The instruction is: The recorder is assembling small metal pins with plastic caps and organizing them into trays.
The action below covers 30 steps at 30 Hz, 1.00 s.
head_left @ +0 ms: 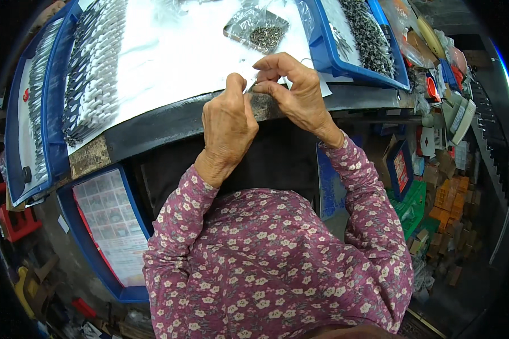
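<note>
My left hand [229,124] is closed, with thumb and forefinger pinched on a small white-ended piece [245,88] that mostly hides inside the fingers. Right beside it, the thumb and forefinger of my right hand [300,96] pinch at the same spot; what they hold is too small to make out. Both hands are above the front edge of the workbench [164,127]. Beyond them, a dark tray partly covered with clear plastic holds a heap of small brass-coloured metal parts [267,38]. To the left lie stacked rows of slim metal pieces with white ends [99,85].
A blue bin [333,65] of dark small parts stands at the right. Another blue bin [51,141] with thin metal pieces is at the far left. Below the bench are a blue tray [136,226] with printed sheets, a red stool [20,223] and a green crate [413,206].
</note>
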### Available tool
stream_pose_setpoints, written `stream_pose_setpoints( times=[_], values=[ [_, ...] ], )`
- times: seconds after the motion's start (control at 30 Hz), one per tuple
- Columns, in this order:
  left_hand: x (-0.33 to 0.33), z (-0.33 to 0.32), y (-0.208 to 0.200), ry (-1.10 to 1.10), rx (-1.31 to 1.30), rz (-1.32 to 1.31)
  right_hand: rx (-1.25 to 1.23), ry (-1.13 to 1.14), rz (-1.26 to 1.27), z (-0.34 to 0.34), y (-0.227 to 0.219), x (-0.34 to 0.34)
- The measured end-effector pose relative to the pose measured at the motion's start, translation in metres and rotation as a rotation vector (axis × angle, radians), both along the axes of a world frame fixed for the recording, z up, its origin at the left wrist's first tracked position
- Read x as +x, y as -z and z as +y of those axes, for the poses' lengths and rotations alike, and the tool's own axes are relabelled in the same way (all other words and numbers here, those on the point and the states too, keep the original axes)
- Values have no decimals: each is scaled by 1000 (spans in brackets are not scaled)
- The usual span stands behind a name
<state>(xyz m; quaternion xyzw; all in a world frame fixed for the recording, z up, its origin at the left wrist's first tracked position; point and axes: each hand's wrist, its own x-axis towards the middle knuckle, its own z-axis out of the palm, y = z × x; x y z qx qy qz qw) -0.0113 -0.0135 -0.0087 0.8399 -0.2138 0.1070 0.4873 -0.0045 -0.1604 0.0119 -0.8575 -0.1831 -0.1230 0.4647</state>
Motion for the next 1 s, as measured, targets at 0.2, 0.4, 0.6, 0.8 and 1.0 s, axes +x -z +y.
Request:
stream_pose_setpoints(
  times=[0.2, 0.4, 0.6, 0.8, 1.0],
  values=[
    [0, 1, 0, 5, -34, 55, -26, 7, -46, 2, 0, 0],
    [1, 6, -2, 61, -79, 99, 42, 68, 36, 1, -2, -3],
    [3, 18, -10, 163, -396, 454, 51, 48, 195, 1, -8, -13],
    [1, 36, -25, 336, -557, 838, 284, 0, 365, 3, -8, -20],
    [-1, 38, -28, 339, -550, 920, 527, -23, 557, 10, 3, -25]
  ],
)
